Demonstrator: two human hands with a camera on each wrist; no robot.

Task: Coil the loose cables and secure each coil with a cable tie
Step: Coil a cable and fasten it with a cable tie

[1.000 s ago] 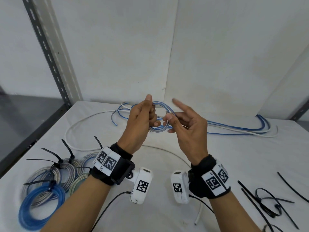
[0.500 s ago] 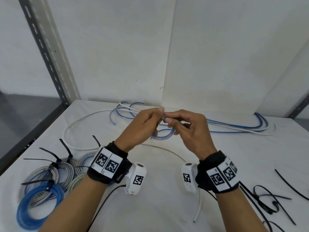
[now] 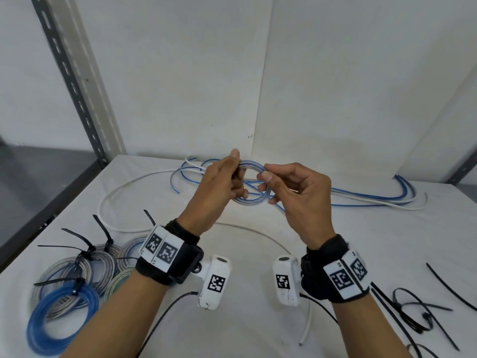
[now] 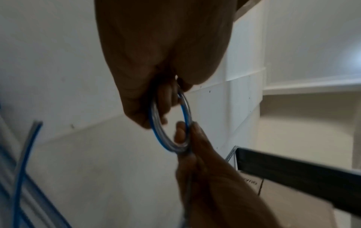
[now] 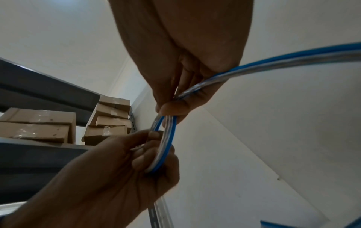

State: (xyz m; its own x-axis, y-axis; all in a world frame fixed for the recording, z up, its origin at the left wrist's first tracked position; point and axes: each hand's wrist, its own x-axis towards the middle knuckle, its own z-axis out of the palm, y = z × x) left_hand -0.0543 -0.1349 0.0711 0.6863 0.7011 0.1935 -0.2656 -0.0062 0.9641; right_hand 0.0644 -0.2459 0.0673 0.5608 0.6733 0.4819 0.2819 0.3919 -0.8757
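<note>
- Small coil (image 3: 251, 186) of clear-and-blue cable: held raised above the white table (image 3: 232, 319), between the two hands, near the table's far edge.
- Left hand (image 3: 219, 192): fingers curled round the coil's left side, thumb tip laid on the top of the ring; the loops are pinched together.
- Right hand (image 3: 296, 195): thumb and forefinger pinched on the coil's right side; in the right wrist view the cable is seen passing through the curled fingers and running off to the right.
- Coil appearance: a few turns, flat two-part cable, one half blue, the other transparent with a silvery core.
- Loose cable tail (image 3: 361, 200): laid across the far right of the table in long blue and white bends.
- White cable (image 3: 121, 192): a wide loop laid on the table at the left.
- Finished coils (image 3: 85, 275): grouped at the near left, each bound with a black tie; one all-blue coil (image 3: 62, 316) nearest.
- Spare black cable ties (image 3: 413, 313): scattered at the near right, partly cut off by the frame edge.
- Containers: cardboard boxes (image 5: 109, 117) stacked on a shelf, closed, contents hidden.
- Exact number of turns in the held coil: not determinable, blurred.
</note>
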